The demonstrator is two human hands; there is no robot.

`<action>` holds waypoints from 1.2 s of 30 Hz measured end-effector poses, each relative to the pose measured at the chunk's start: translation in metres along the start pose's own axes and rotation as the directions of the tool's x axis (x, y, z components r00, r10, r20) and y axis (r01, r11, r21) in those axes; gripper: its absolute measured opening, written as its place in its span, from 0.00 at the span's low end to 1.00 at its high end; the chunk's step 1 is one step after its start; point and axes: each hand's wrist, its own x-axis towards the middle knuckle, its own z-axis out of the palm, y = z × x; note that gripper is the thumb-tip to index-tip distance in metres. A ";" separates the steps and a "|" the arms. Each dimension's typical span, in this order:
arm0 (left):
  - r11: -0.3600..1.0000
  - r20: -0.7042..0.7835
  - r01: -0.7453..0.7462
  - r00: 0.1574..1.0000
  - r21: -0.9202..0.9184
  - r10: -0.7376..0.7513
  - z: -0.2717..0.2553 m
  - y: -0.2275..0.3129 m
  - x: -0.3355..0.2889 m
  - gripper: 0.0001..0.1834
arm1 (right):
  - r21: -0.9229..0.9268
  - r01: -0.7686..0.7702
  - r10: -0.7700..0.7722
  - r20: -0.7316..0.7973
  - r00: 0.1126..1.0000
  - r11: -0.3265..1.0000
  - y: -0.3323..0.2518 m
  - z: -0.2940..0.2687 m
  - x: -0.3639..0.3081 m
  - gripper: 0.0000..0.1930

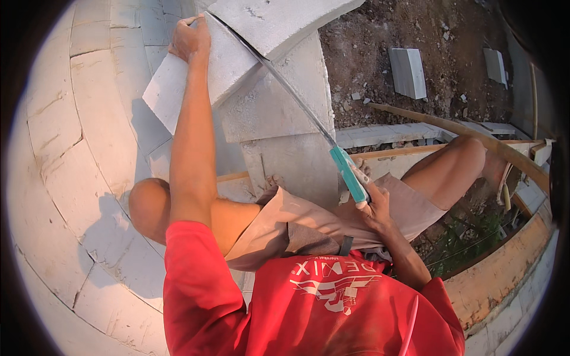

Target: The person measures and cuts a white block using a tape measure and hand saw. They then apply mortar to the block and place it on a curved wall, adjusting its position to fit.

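Note:
A hand saw (pixel 285 83) with a long thin blade and a teal handle (pixel 347 173) slants across the upper middle. My right hand (pixel 375 202) is wrapped round the end of that handle, close to my lap. The blade lies along a narrow gap between a smaller white lightweight concrete block (pixel 163 95) on the left and a larger white block (pixel 291 21) on the right. Whether the two are still joined I cannot tell. My left hand (pixel 191 40) has its fingers curled at the smaller block's far edge, beside the blade's tip.
A wall of pale blocks (pixel 95 107) fills the left side. Further white blocks (pixel 285 107) support the sawn ones. On the brown soil at right lie two loose blocks (pixel 408 73). A wooden pole (pixel 451 126) and a plank (pixel 504 273) stand near my right leg.

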 end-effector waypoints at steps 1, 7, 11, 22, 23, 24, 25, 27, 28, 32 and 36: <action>1.000 -0.014 -0.019 1.000 0.002 0.019 -0.002 0.002 0.000 0.23 | -0.009 0.049 -0.049 -0.040 0.998 0.999 -0.005 -0.004 -0.009 0.47; 0.999 0.027 0.014 1.000 0.038 -0.015 -0.008 0.009 -0.006 0.22 | 0.027 0.168 -0.146 -0.377 0.915 0.985 -0.038 -0.034 -0.046 0.60; 0.996 0.001 0.046 0.999 0.074 -0.046 -0.006 0.009 -0.006 0.22 | 0.083 0.245 -0.085 -0.791 0.606 0.966 -0.056 -0.081 -0.060 0.56; 1.000 0.045 -0.024 0.999 -0.013 0.025 0.035 -0.041 0.027 0.22 | -0.056 -0.483 0.028 -0.986 0.164 0.874 0.068 -0.149 -0.131 0.32; 0.999 0.054 -0.028 0.998 -0.019 0.029 0.035 -0.042 0.028 0.22 | -0.021 -0.547 0.063 -0.989 0.135 0.837 0.090 -0.140 -0.130 0.31; 0.999 0.070 -0.039 0.997 -0.011 0.039 0.035 -0.041 0.028 0.22 | -0.030 -0.622 0.060 -0.991 0.123 0.783 0.112 -0.130 -0.129 0.31; 0.999 0.086 -0.050 0.995 -0.004 0.050 0.033 -0.038 0.026 0.22 | -0.030 -0.681 0.068 -0.991 0.117 0.732 0.132 -0.120 -0.128 0.30; 0.996 0.126 -0.069 0.990 0.059 0.061 0.024 -0.029 0.021 0.23 | 0.000 -0.767 0.109 -0.990 0.092 0.642 0.163 -0.100 -0.134 0.29; 0.993 0.140 -0.069 0.989 0.099 0.054 0.016 -0.025 0.017 0.23 | 0.021 -0.791 0.139 -0.987 0.081 0.611 0.176 -0.089 -0.133 0.28; 0.979 0.131 -0.041 0.991 0.200 0.014 -0.006 0.004 -0.003 0.23 | 0.061 -0.843 0.346 -0.926 0.152 0.534 0.199 -0.056 -0.132 0.24; 0.969 0.144 -0.059 0.989 0.241 0.025 -0.020 0.022 -0.025 0.22 | 0.291 -0.791 0.605 -0.787 0.122 0.538 0.200 -0.046 -0.119 0.24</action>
